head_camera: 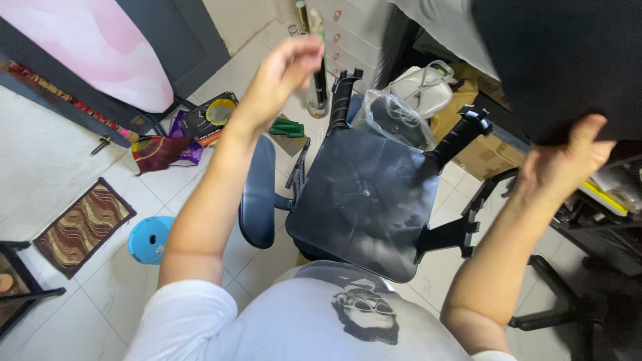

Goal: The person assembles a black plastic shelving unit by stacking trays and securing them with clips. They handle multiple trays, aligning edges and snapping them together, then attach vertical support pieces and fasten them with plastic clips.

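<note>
1. Fabric, dark and finely textured, hangs at the upper right as a large black cloth (562,60); its lower edge drapes over the right hand (568,160), whose thumb rises against the cloth while the fingers sit behind it, closed on the edge.
2. Blurred and raised well apart from the cloth, the left hand (284,70) holds nothing visible; its fingers look loosely curled, though the blur hides whether they are together or spread.
3. Below, between both forearms, an overturned black plastic stool (364,200) shows a smooth, scuffed square underside with ribbed legs pointing outward.
4. Beside it stands a blue-grey padded chair seat (257,190), rounded and matte.
5. A crumpled clear plastic bag (391,117) lies past the stool; what it contains cannot be made out.
6. A light blue round stool (150,239) sits on the white floor tiles (120,287), near a brown wavy-patterned mat (83,224).
7. Cardboard boxes (478,157) rest under the cloth.
</note>
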